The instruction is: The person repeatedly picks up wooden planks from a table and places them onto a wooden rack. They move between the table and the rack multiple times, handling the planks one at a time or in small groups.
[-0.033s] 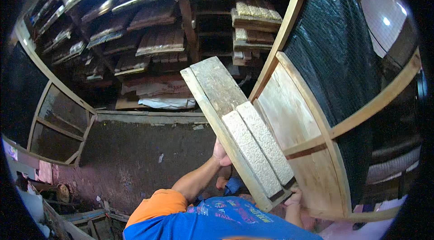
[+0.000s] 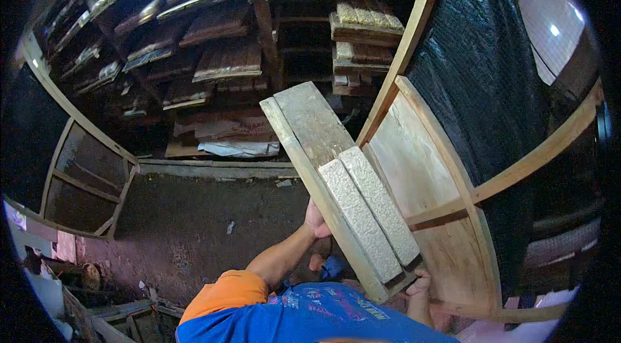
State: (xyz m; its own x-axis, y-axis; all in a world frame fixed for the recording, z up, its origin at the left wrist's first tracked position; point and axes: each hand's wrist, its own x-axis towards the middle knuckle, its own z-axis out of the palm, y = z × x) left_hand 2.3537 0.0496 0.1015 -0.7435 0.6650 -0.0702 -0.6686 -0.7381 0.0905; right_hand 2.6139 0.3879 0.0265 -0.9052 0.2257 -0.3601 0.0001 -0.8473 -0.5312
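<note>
A long wooden tray [image 2: 304, 113] with a raised edge slants before me, its far end up and to the left. Two long, pale, bumpy slabs [image 2: 381, 204] that look like tempeh lie side by side on its nearer half; the far half is bare board. Against the tray's left edge is my left hand [image 2: 317, 220], gripping it from the side with the fingers partly hidden underneath. My right hand [image 2: 420, 283] is closed round the near right corner, close to the ends of the slabs.
Shelves at the back carry several boards of similar slabs [image 2: 369, 14]. An open wooden-framed door [image 2: 424, 162] with dark netting stands close on the right of the tray. Another framed panel [image 2: 84, 175] is at the left. A low wooden sill [image 2: 220, 168] crosses the dark floor before the shelves.
</note>
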